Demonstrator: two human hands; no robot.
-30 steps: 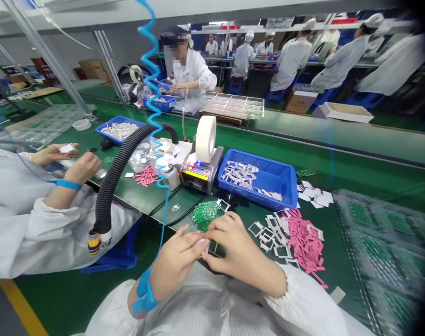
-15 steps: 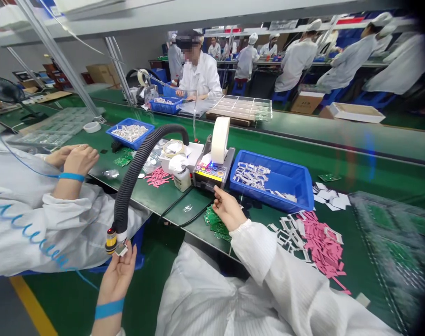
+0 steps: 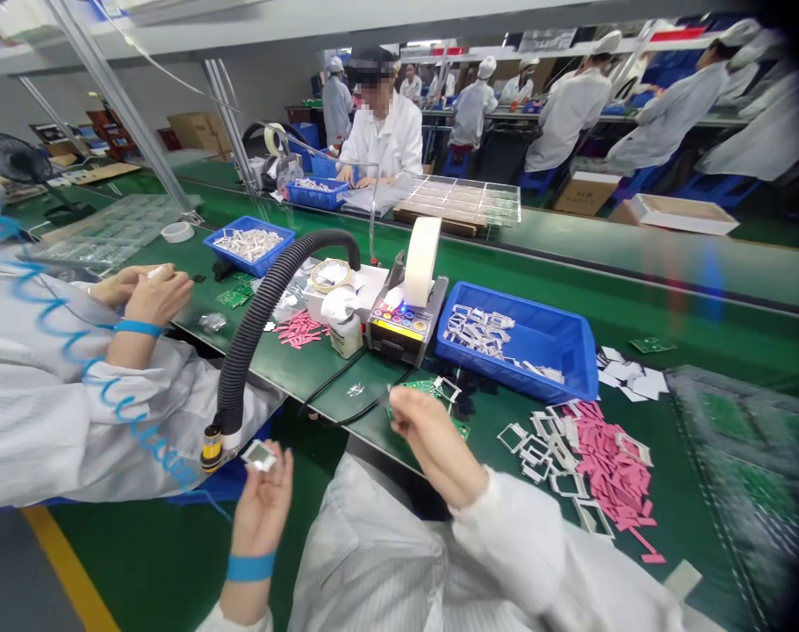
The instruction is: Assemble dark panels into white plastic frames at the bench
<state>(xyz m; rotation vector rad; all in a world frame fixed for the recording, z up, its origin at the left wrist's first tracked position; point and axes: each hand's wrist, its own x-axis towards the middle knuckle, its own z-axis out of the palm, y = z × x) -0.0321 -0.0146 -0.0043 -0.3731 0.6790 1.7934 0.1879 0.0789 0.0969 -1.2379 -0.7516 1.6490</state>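
My left hand [image 3: 262, 502] is raised below the table edge and pinches a small white square frame [image 3: 258, 454] at its fingertips, right beside the yellow nozzle [image 3: 211, 446] of a black corrugated hose [image 3: 255, 321]. My right hand [image 3: 431, 439] hovers over the green table edge with its fingers curled and pinched; what they grip is hidden. Just beyond it lie small green circuit boards [image 3: 428, 389] and a loose white frame [image 3: 447, 389].
A tape dispenser [image 3: 407, 318] with a white roll stands ahead, next to a blue bin [image 3: 524, 344] of white frames. Loose frames [image 3: 537, 443] and pink strips [image 3: 614, 470] lie at right. A co-worker's hands [image 3: 146, 294] work at left. Other workers sit across the conveyor.
My left hand rose slightly with the white frame at the hose nozzle. My right hand pulled back from the tape dispenser toward the table edge, fingers now curled.
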